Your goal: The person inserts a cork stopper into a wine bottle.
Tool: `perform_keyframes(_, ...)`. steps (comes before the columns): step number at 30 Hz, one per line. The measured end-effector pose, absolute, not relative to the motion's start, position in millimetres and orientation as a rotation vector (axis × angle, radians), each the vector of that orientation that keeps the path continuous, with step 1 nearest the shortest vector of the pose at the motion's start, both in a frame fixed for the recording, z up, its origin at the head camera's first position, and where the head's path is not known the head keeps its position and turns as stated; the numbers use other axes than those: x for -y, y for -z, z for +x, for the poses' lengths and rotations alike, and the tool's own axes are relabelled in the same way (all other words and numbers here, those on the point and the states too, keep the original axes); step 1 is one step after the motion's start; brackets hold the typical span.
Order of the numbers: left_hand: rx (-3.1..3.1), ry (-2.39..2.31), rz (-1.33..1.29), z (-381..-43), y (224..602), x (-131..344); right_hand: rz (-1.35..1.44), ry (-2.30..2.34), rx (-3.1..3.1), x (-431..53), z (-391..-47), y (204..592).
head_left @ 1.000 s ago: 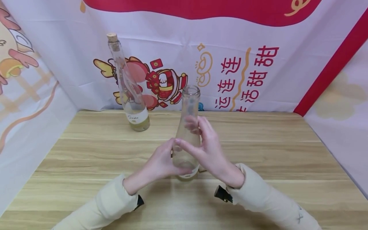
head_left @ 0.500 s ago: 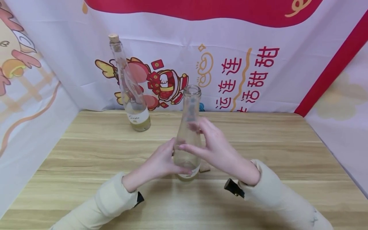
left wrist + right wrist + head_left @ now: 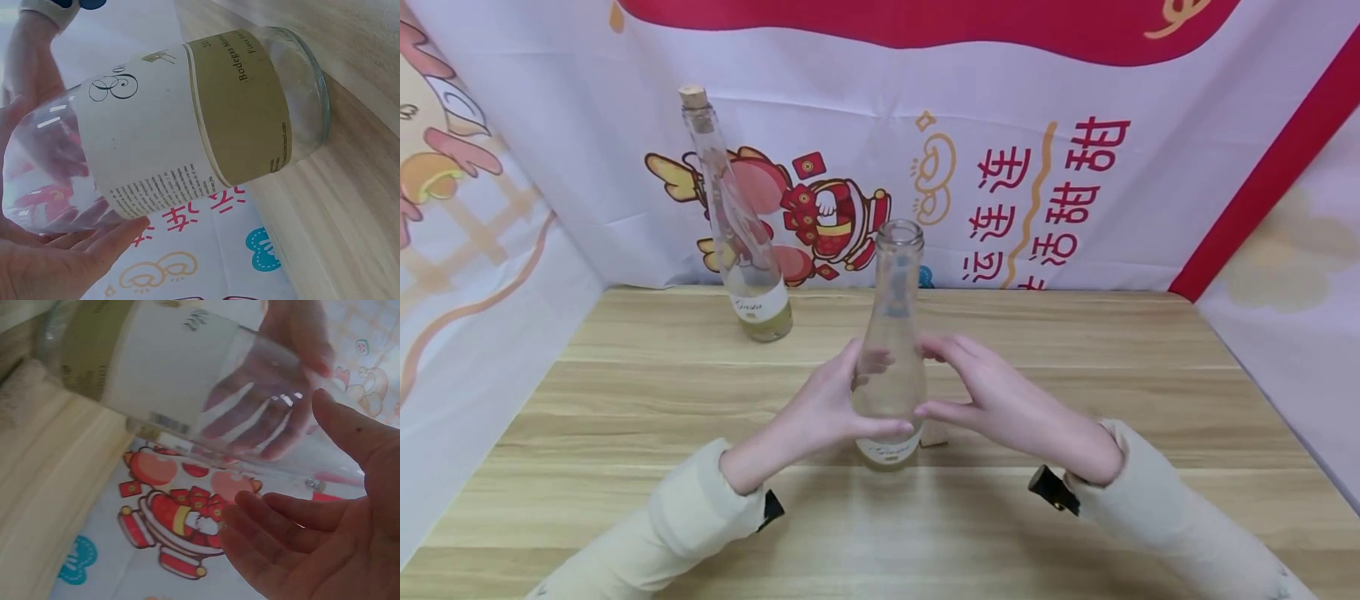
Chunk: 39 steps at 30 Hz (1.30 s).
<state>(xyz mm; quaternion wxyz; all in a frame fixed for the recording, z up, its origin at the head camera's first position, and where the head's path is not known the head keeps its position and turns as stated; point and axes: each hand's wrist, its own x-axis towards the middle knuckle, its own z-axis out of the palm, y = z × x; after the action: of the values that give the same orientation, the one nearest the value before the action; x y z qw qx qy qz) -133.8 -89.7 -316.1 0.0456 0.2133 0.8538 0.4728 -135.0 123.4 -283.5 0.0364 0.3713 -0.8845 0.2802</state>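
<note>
A clear glass bottle [image 3: 891, 367] with no stopper in its mouth stands upright at the middle of the table. Its white and gold label [image 3: 187, 119] faces the left wrist camera. My left hand [image 3: 827, 408] holds the bottle's lower body from the left, thumb across the front and fingers behind, seen through the glass. On the other side, my right hand [image 3: 1000, 400] is beside the bottle, its thumb and fingers spread loosely; in the right wrist view the fingers [image 3: 275, 537] are off the glass. A small tan piece [image 3: 935, 435] lies by the base, partly hidden.
A second, slimmer bottle [image 3: 760, 304] stands at the back left, with a cork [image 3: 692, 97] in its neck and some liquid at the bottom. Printed cloth [image 3: 850, 83] hangs behind the wooden table [image 3: 1075, 350] and along both sides.
My right hand has loosened from the bottle's upper body and slid down and to the right. The label has turned a little; my left hand stays around the bottle. More of the tan piece shows.
</note>
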Motion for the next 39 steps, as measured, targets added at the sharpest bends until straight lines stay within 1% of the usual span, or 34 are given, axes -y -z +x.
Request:
perform_keyframes(12,-2.645,-1.434,0.654,-133,316,89,1.119,-0.785,2.944,-129,-152,331)
perform_keyframes(19,-2.636,-1.429,0.639,-132,316,87,1.023,-0.877,3.154,-127,-160,357)
perform_keyframes(25,-2.641,-1.419,0.627,-131,316,86,0.938,-0.918,3.256,-123,-163,371)
perform_keyframes(30,-2.641,-1.422,0.623,-131,317,86,0.901,-0.907,3.258,-122,-163,376)
perform_keyframes(33,-2.635,-1.428,0.631,-131,318,86,0.929,-0.920,3.206,-125,-166,372)
perform_keyframes(39,-2.637,-1.433,0.644,-132,319,86,1.047,-0.816,2.984,-132,-172,347)
